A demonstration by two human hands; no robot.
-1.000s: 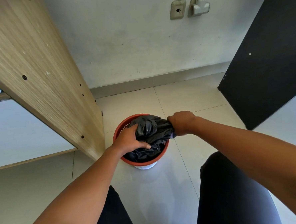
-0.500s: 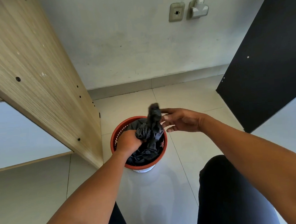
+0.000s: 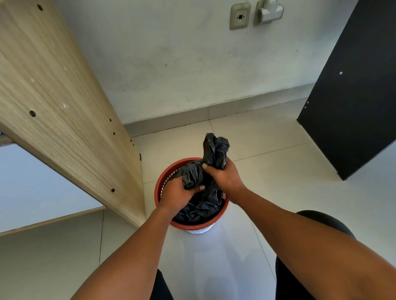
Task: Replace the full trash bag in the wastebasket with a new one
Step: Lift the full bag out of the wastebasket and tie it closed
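Since half a sec earlier the right hand (image 3: 225, 177) had closed in from an open-fingered reach & clamped round the neck of the crumpled black plastic trash bag (image 3: 200, 205), whose gathered top stood taller above the rim. Left hand (image 3: 180, 193) was also clenched on the plastic, lower & nearer the near-left rim, fingers curled tight into a fold. Bag body sat inside the round red-orange plastic wastebasket (image 3: 164, 182), which stood on the pale tiled floor (image 3: 275, 186) just beside the light wood-grain panel (image 3: 57, 107), black panel (image 3: 362, 93) well apart on the right.

Progress, as a judgement: early. Mouth of the bag looked gathered, poss being twisted or knotted, can't tell if a knot was tied. Bag not yet lifted out. No new liner visible anywhere in view, so removal, fetching a fresh bag & fitting it over the rim all remained
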